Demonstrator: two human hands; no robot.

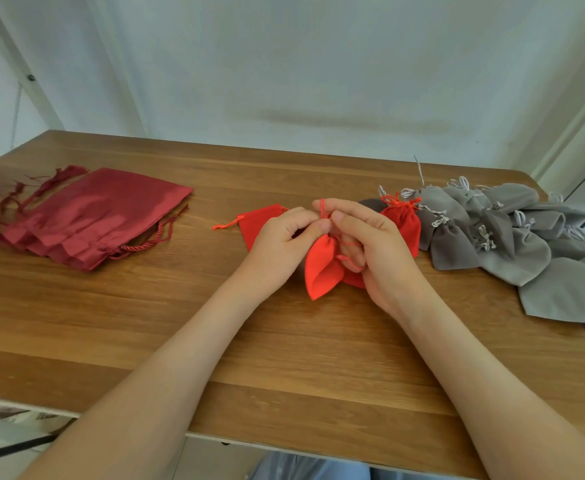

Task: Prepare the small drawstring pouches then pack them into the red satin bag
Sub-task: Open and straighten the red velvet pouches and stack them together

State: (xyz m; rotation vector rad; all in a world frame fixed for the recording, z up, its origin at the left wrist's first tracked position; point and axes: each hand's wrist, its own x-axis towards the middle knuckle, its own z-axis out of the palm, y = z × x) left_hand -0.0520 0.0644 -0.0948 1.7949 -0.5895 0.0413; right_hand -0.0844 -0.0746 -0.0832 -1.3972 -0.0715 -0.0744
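Pinching the drawstring of a red pouch, left hand and right hand meet over a wooden desk; pale wall beyond, satin bags left, grey pouches right.

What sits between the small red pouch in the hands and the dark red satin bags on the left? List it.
Only a second small bright red fabric pouch, lying flat on the wooden table by the left hand; beyond it bare wood runs to the stack of dark red satin drawstring bags.
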